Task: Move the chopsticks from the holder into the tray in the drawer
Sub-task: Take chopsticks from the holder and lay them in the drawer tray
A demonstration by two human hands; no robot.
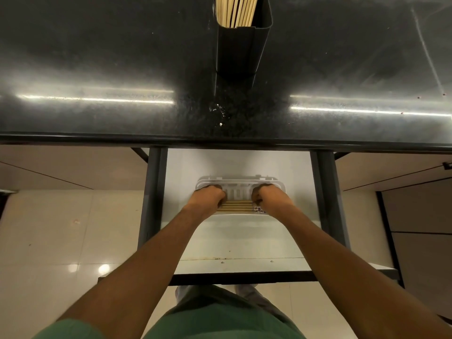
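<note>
Wooden chopsticks (236, 207) – btwn both hands, in tray (241, 183).

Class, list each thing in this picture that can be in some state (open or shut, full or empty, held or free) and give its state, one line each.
Drawer: pulled open under the counter.
Holder: upright on the counter, chopsticks inside.
Chopsticks in holder: standing, untouched.
Tray: lying in the drawer.
Chopsticks in tray: lying flat, side by side, a hand at each end.
Left hand: curled on the left ends.
Right hand: curled on the right ends.
</note>
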